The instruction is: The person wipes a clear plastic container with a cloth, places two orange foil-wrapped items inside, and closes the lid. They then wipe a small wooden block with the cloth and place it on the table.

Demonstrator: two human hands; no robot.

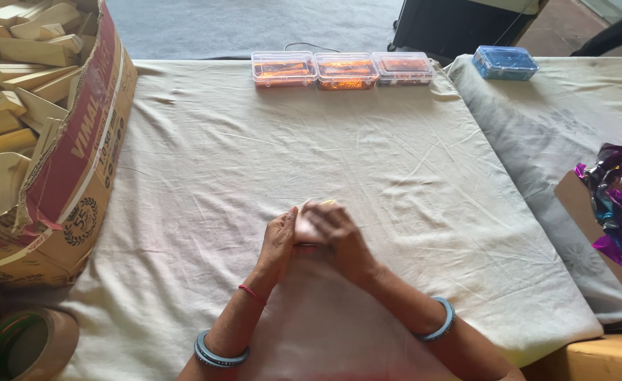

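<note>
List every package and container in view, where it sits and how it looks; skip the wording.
Cardboard carton: left edge, red and tan, torn, full of pale wooden blocks.
Three clear boxes: far edge, in a row, orange contents.
Blue box: far right, rectangular.
Tape roll: lower left, brown.
Foil wrap: right edge, purple, crumpled.

A cream cloth, a little wrinkled, covers the counter. Behind the far edge of the cloth there is a grey floor, and to the right of this a dark cabinet stands on a reddish-brown floor. Just beside the right edge of the cloth there is a second surface under a grey-white cloth. Near the cream cloth's front right corner a yellow-brown wooden edge shows. The light is soft and even, like daylight.
</note>
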